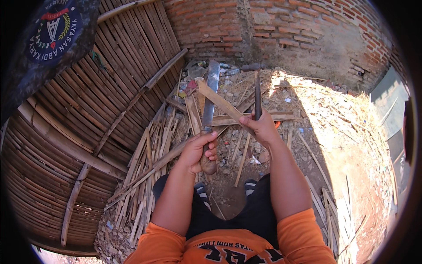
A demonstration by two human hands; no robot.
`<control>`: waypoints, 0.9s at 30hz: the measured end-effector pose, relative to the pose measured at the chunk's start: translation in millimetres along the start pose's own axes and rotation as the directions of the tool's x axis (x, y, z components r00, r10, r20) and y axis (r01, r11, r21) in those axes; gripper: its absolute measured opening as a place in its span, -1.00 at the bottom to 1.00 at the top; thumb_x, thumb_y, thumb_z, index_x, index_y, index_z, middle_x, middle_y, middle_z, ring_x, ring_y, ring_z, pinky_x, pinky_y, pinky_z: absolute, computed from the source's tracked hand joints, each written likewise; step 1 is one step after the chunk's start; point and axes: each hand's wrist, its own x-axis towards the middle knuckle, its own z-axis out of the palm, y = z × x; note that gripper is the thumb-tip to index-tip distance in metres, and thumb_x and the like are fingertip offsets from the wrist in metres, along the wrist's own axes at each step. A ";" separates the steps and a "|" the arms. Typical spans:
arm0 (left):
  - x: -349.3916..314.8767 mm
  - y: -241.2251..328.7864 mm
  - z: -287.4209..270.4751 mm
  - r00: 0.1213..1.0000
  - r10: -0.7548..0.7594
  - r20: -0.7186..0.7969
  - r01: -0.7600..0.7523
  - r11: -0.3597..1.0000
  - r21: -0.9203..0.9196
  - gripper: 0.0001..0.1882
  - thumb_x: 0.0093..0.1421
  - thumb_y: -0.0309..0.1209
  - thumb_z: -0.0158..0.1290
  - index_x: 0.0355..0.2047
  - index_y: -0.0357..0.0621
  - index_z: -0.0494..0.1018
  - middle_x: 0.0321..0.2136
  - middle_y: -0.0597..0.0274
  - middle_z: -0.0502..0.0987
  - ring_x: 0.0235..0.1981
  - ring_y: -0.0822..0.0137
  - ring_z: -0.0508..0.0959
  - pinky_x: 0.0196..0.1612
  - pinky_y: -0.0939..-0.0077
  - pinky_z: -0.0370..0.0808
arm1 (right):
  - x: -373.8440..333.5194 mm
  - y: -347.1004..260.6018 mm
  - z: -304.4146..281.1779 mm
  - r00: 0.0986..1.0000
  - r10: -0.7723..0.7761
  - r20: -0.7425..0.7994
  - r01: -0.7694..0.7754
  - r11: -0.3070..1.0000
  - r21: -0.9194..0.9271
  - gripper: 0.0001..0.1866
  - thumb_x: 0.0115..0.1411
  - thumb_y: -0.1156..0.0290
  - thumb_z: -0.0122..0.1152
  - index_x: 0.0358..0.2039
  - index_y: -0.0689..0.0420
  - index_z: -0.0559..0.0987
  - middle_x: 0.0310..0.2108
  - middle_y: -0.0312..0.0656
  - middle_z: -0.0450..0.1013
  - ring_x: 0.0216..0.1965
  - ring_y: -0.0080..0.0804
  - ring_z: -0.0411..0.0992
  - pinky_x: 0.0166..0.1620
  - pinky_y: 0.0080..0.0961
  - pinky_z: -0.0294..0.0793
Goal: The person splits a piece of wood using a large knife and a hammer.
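Note:
My left hand [198, 152] is wrapped round the wooden handle [208, 165] of a machete. Its long, broad steel blade [212, 90] points up and away from me. In my right hand [262, 126] are two things at once. One is a hammer [257, 90] with a dark handle, its head at the far end. The other is a flat wooden strip [222, 102], which slants up to the left and passes across the blade; whether it touches the blade I cannot tell. Both hands are closed, out in front of my knees.
Many split strips [147, 163] lie heaped on the left beside a slatted bamboo wall [118, 88]. Wooden pieces [268, 118] and litter cover the ground beyond my hands. A brick wall [303, 39] stands at the back. Dark cloth [83, 26] hangs upper left.

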 end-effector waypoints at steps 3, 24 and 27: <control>2.4 -3.7 9.9 0.990 0.062 -0.130 -0.042 0.988 0.147 -0.75 0.37 -0.30 0.10 -0.43 -0.06 0.36 -0.60 0.46 0.35 -0.69 0.63 0.32 -0.58 0.62 0.30 | 4.8 0.6 -7.4 0.999 0.011 -0.033 -0.015 0.995 -0.101 -0.50 0.03 0.29 0.62 -0.37 0.09 0.34 -0.41 -0.31 0.46 -0.39 -0.55 0.47 -0.34 -0.57 0.49; -63.8 25.4 -88.8 0.860 0.263 -0.437 -0.080 0.915 0.395 -0.78 0.29 -0.35 0.19 -0.22 -0.10 0.36 -0.59 0.37 0.33 -0.71 0.52 0.29 -0.61 0.54 0.28 | -10.2 -13.5 -191.2 0.861 -0.113 -0.495 -0.370 0.530 -0.763 -0.56 0.01 0.19 0.57 -0.36 0.20 0.49 -0.47 -0.12 0.54 -0.43 -0.32 0.55 -0.32 -0.33 0.54; -57.1 21.0 -95.3 0.835 0.291 -0.468 -0.092 0.911 0.401 -0.78 0.30 -0.34 0.19 -0.23 -0.10 0.35 -0.59 0.37 0.33 -0.70 0.52 0.29 -0.61 0.54 0.29 | -8.9 -6.6 -209.8 0.865 -0.034 -0.501 -0.448 0.399 -0.801 -0.53 -0.03 0.14 0.59 -0.37 0.22 0.53 -0.47 -0.08 0.56 -0.40 -0.26 0.57 -0.28 -0.31 0.54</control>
